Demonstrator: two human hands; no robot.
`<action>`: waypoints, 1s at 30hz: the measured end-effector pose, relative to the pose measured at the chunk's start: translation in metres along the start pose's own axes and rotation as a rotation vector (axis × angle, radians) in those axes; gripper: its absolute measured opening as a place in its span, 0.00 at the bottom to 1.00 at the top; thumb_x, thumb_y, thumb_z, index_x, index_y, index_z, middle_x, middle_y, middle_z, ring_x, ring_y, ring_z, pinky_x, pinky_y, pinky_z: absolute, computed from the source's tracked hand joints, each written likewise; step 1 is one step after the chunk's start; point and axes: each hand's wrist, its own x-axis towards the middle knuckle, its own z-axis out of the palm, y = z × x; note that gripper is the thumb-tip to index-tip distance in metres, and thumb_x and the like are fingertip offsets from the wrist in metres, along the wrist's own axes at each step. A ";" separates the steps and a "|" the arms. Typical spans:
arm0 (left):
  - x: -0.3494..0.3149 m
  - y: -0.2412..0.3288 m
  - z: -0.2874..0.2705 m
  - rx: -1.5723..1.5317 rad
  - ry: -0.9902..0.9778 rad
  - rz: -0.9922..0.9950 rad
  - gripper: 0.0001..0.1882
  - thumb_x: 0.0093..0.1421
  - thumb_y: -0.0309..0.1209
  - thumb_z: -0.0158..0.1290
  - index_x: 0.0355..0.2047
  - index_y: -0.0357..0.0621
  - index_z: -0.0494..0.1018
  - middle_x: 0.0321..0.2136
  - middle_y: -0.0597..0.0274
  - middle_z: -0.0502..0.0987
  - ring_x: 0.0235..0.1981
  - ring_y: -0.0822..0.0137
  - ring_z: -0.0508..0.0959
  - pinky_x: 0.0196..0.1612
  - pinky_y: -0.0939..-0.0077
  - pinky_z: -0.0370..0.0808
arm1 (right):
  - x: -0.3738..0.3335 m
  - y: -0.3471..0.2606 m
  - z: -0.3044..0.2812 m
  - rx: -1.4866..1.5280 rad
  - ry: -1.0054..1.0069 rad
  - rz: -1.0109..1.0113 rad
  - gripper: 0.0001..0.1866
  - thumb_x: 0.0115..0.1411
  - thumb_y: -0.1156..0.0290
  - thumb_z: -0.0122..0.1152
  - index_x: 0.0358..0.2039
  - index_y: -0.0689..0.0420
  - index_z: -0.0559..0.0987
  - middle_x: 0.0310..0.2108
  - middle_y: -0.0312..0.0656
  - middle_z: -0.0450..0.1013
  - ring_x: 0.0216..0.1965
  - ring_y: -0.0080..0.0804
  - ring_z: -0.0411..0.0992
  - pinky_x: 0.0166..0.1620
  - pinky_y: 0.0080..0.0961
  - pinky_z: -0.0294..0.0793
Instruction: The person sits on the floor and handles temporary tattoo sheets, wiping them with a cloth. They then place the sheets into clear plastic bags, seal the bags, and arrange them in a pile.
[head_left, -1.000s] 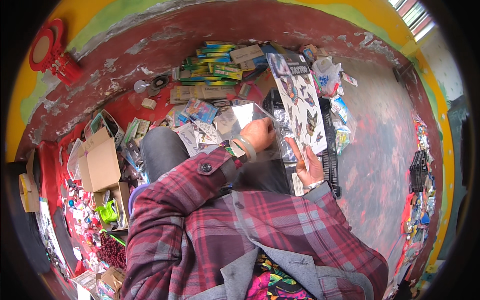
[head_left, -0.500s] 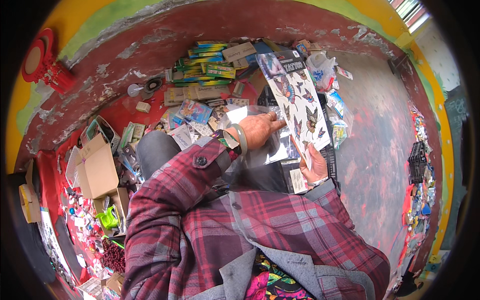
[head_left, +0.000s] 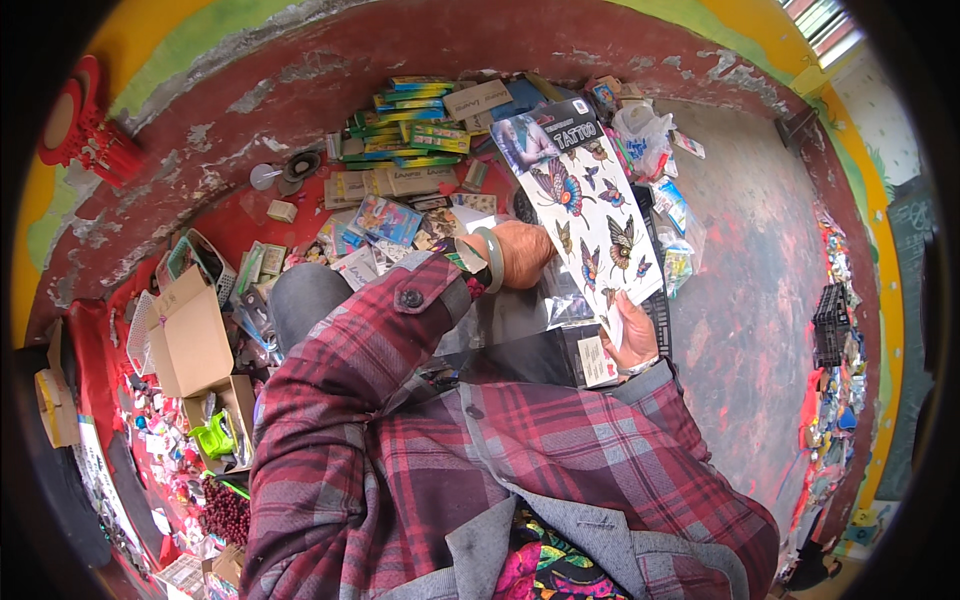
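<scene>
A white temporary-tattoo sheet [head_left: 585, 225] with colourful butterflies and a dark top slants upright before me. My right hand [head_left: 632, 338] pinches its lower edge, thumb in front. At the sheet's left edge is my left hand [head_left: 522, 256], wearing a pale bangle [head_left: 492, 262]; its fingers are tucked behind the sheet and hidden. Clear shiny plastic [head_left: 566, 304] lies beneath, beside the left hand. A small white card [head_left: 597, 362] lies just below my right hand. Behind the sheet, a black crate [head_left: 661, 320] shows along its right edge.
Green-yellow boxes [head_left: 437, 138] are stacked at the back by the wall. Packets and small boxes [head_left: 385, 222] spread on red cloth to the left. An opened carton [head_left: 192, 335] and a white basket [head_left: 141, 335] stand further left. Bagged goods [head_left: 642, 135] lie back right, beside grey floor [head_left: 745, 270].
My left hand has drawn in from the clear plastic, and its outstretched fingers have gone behind the sheet. The sheet's top has shifted slightly left; my right hand still pinches it.
</scene>
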 end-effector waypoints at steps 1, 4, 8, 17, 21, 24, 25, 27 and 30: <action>0.000 -0.003 0.001 -0.038 0.043 0.029 0.20 0.46 0.24 0.47 0.43 0.39 0.69 0.37 0.44 0.75 0.39 0.45 0.74 0.41 0.60 0.73 | 0.000 -0.001 -0.003 -0.005 0.005 -0.002 0.22 0.60 0.73 0.52 0.55 0.57 0.63 0.52 0.43 0.66 0.52 0.35 0.66 0.55 0.35 0.65; -0.003 0.003 -0.014 -0.029 -0.019 0.043 0.21 0.45 0.24 0.49 0.44 0.39 0.69 0.39 0.43 0.74 0.41 0.46 0.74 0.43 0.61 0.72 | -0.002 0.003 0.022 -0.079 0.129 -0.072 0.24 0.60 0.72 0.52 0.57 0.58 0.61 0.53 0.43 0.65 0.53 0.36 0.65 0.56 0.35 0.64; -0.004 -0.012 -0.002 -0.022 0.106 0.174 0.23 0.45 0.22 0.49 0.45 0.40 0.68 0.41 0.45 0.72 0.44 0.47 0.72 0.45 0.63 0.71 | -0.001 0.001 0.025 -0.093 0.136 -0.054 0.25 0.60 0.71 0.52 0.57 0.58 0.60 0.54 0.44 0.64 0.53 0.36 0.64 0.56 0.35 0.63; -0.007 -0.026 0.002 -0.075 0.176 0.285 0.11 0.46 0.20 0.49 0.31 0.41 0.73 0.40 0.48 0.70 0.41 0.48 0.72 0.42 0.63 0.71 | 0.000 -0.010 0.007 -0.123 0.133 -0.053 0.23 0.60 0.71 0.52 0.55 0.61 0.62 0.51 0.44 0.66 0.52 0.37 0.65 0.55 0.36 0.65; -0.025 -0.003 -0.024 -0.146 0.111 0.169 0.07 0.49 0.23 0.50 0.30 0.41 0.72 0.36 0.49 0.71 0.39 0.48 0.72 0.40 0.61 0.70 | 0.005 -0.014 0.008 -0.228 0.160 -0.137 0.21 0.60 0.72 0.51 0.54 0.61 0.64 0.49 0.44 0.67 0.50 0.37 0.67 0.54 0.36 0.66; -0.035 0.004 -0.032 -0.113 0.202 0.255 0.07 0.49 0.22 0.50 0.31 0.43 0.71 0.35 0.53 0.72 0.38 0.50 0.71 0.40 0.63 0.70 | 0.003 -0.020 0.016 -0.330 0.194 -0.156 0.20 0.61 0.72 0.51 0.53 0.60 0.65 0.47 0.43 0.69 0.48 0.35 0.68 0.52 0.35 0.67; -0.037 0.007 -0.033 -0.062 0.245 0.255 0.07 0.49 0.22 0.50 0.30 0.43 0.71 0.34 0.53 0.72 0.38 0.50 0.71 0.40 0.63 0.70 | 0.001 -0.024 0.021 -0.371 0.207 -0.167 0.19 0.61 0.72 0.51 0.52 0.60 0.65 0.47 0.42 0.69 0.48 0.35 0.68 0.52 0.35 0.67; -0.041 0.011 -0.037 0.036 0.329 0.256 0.06 0.49 0.22 0.51 0.30 0.44 0.72 0.33 0.54 0.72 0.39 0.50 0.71 0.41 0.63 0.69 | -0.002 -0.029 0.036 -0.436 0.245 -0.200 0.19 0.60 0.73 0.52 0.52 0.60 0.66 0.44 0.40 0.70 0.45 0.32 0.70 0.50 0.33 0.68; -0.044 0.002 -0.033 -0.004 0.286 0.166 0.06 0.49 0.22 0.52 0.30 0.44 0.72 0.34 0.56 0.72 0.39 0.52 0.71 0.40 0.64 0.69 | -0.014 -0.056 0.015 -0.547 0.264 -0.289 0.18 0.59 0.76 0.52 0.50 0.60 0.67 0.43 0.39 0.70 0.44 0.30 0.70 0.49 0.29 0.68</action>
